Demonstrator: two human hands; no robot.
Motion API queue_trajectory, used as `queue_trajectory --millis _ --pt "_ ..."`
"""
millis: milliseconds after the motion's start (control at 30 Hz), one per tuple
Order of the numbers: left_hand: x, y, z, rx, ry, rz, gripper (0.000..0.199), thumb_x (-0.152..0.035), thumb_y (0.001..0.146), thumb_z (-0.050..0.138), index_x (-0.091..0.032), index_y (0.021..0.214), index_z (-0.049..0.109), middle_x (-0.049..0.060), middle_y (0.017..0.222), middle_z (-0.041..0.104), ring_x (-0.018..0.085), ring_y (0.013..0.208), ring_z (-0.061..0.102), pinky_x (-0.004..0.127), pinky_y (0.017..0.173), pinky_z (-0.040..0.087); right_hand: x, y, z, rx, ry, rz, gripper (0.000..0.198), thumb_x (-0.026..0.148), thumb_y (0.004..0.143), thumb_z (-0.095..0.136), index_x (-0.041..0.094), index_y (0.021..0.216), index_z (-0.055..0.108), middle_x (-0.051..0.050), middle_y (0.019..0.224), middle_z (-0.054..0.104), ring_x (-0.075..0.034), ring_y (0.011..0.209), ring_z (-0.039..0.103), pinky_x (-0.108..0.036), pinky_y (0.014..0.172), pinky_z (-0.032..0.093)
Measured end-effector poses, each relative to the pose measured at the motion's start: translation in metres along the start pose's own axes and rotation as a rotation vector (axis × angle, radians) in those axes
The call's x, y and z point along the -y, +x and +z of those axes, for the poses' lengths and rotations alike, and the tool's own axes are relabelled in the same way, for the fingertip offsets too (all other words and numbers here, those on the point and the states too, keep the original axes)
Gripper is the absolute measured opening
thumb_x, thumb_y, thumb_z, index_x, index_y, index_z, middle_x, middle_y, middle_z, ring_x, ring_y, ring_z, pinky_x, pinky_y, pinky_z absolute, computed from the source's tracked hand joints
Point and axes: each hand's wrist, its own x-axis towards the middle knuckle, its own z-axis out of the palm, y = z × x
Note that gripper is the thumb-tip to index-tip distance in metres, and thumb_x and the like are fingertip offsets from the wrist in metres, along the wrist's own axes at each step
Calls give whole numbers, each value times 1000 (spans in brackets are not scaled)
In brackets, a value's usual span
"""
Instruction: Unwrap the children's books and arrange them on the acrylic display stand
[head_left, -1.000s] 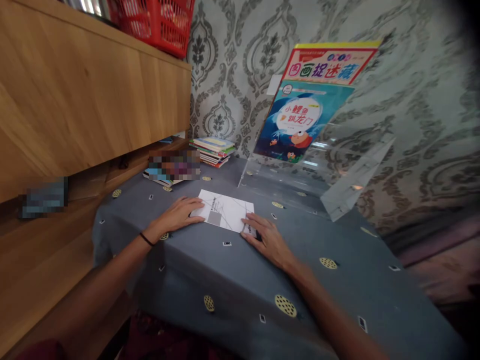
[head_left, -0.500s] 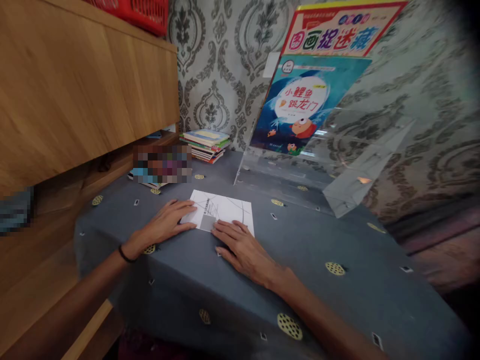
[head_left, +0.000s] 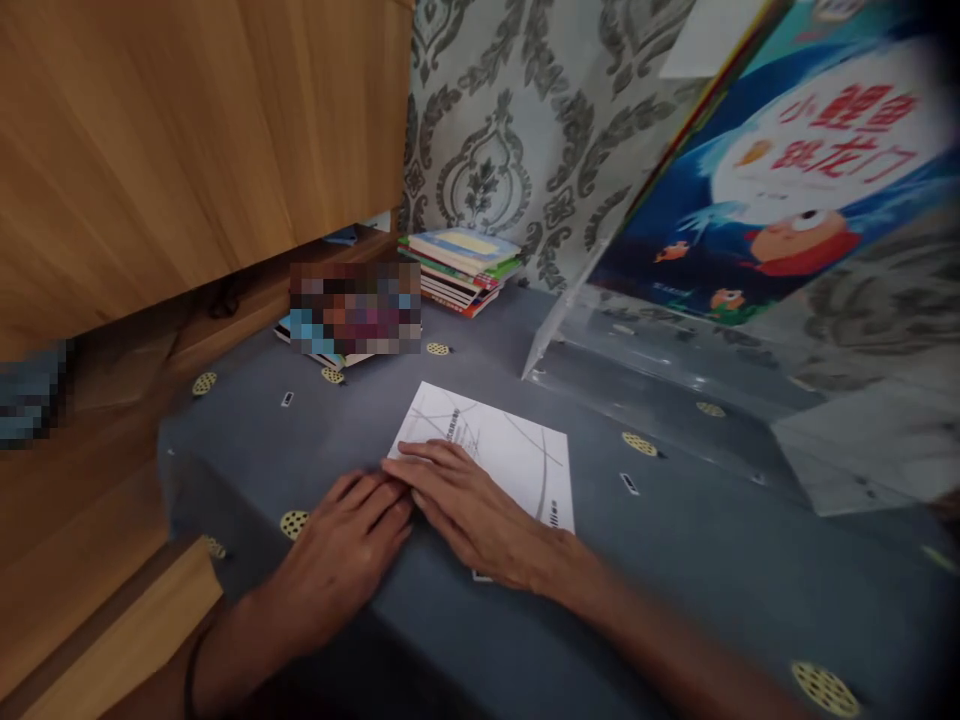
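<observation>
A white booklet or sheet [head_left: 517,450] with grey curved lines and small dark print lies on the blue-grey cloth. Across its near left part rests my right hand [head_left: 465,510], palm down, fingers stretched out to the left. My left hand [head_left: 345,545] is at the near left corner, its fingers bent and close together. Its fingertips meet the right hand's fingers and are partly hidden there. The left thumb is out of sight, and whether it pinches the booklet's edge does not show.
Beyond the booklet is a stack of books [head_left: 461,270], with another book [head_left: 345,355], partly pixelated, to its left. A clear acrylic stand [head_left: 562,310] holds a picture book [head_left: 757,220] at right. A wooden cabinet [head_left: 202,150] overhangs the left side.
My left hand has moved from the booklet's left edge to its near left corner. My right hand now reaches farther left over the booklet, meeting the left. The view has shifted closer.
</observation>
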Motion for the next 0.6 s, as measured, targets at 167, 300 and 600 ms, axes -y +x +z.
queue_trajectory --millis 167,300,600 --pt "1 0 2 -10 -66 -66 25 -12 98 43 -14 108 66 9 103 72 23 101 66 42 94 52 -13 14 8 24 55 -34 42 17 102 33 18 141 48 -13 127 65 -24 125 54 -51 104 48" --pt "0 2 2 0 -92 -98 29 -12 99 39 -17 109 67 8 104 74 22 99 68 42 93 53 -21 15 10 18 89 -31 38 17 102 35 17 137 52 -12 125 68 -22 123 57 -49 107 46" --pt "2 8 -1 8 -130 -115 33 -14 101 38 -18 115 67 9 106 74 22 101 68 40 89 56 -26 16 2 -1 163 -5 34 17 102 40 18 132 55 -11 122 69 -21 121 59 -45 103 50"
